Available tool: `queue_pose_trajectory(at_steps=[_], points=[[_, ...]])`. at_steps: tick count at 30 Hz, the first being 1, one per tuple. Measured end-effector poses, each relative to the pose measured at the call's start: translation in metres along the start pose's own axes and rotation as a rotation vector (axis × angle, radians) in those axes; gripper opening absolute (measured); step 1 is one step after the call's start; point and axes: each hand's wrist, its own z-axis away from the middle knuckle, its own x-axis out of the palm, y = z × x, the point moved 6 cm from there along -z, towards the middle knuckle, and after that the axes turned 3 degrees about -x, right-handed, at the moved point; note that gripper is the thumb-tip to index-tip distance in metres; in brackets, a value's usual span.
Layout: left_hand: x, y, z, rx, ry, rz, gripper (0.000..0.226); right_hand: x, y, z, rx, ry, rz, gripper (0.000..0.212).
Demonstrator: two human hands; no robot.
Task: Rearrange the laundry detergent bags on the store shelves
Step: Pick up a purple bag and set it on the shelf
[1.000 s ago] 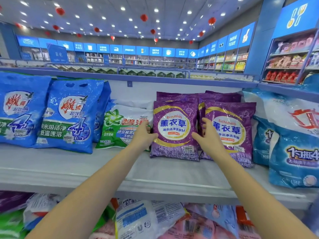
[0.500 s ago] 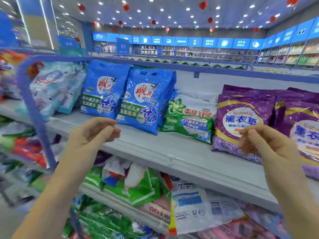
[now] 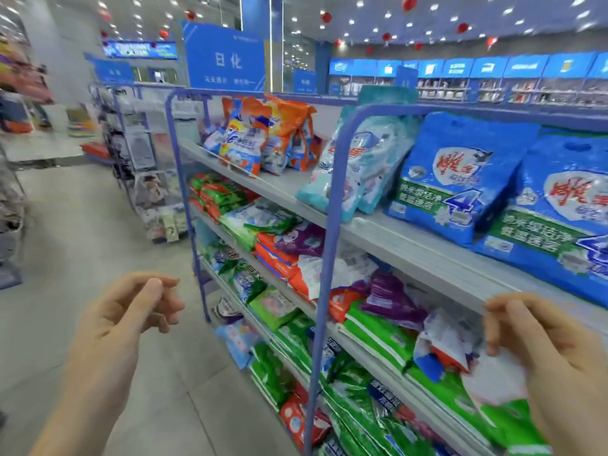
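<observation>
Head view: nearest are the left hand and the right hand, both with fingers loosely curled and holding nothing. The left hand is over the floor. The right hand is in front of the bags of a lower shelf, and I cannot tell if it touches them. Just behind, on the lower shelves, green bags and a purple bag lie flat in untidy, overlapping heaps. Higher, on the top shelf, two blue detergent bags stand upright side by side. To their left the pale teal bags lean, and farther left the orange bags stand in a group. I judge the top shelf mostly in order and the lower shelves still to do.
</observation>
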Motion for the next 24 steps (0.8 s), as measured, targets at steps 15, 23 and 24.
queue_pose_trajectory(at_steps=[15,23,24], points=[[-0.172,-0.079,-0.159,-0.03,0.194,-0.053,0.028,0.283,0.067,-0.096,0.03,-0.131,-0.122,0.054],[-0.201,-0.13,-0.278,0.014,0.239,-0.095,0.031,0.405,0.137,-0.193,-0.025,-0.161,-0.197,0.03],[-0.205,-0.136,-0.297,0.019,0.249,-0.097,0.04,0.421,0.145,-0.209,-0.022,-0.166,-0.202,0.034]])
